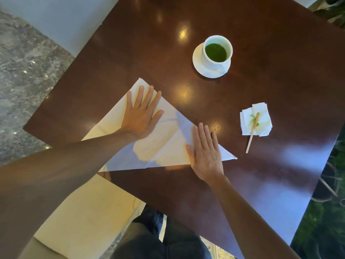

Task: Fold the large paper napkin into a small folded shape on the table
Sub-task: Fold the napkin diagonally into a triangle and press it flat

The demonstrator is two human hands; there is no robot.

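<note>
A large white paper napkin (164, 143) lies flat on the dark wooden table (261, 90), folded into a triangle with one long edge running from upper left to lower right. My left hand (141, 113) presses flat on its upper left part, fingers straight and spread. My right hand (205, 152) lies flat on the lower right part near the long edge, fingers straight and together. Creases run across the middle of the napkin between my hands. My left forearm hides the napkin's lower left corner.
A white cup of green drink (216, 51) stands on a saucer (197, 66) at the back. To the right lies a small crumpled napkin (261, 120) with green stains and a wooden stirrer (252, 135) on it. A cream seat cushion (84, 217) shows below the table's near edge.
</note>
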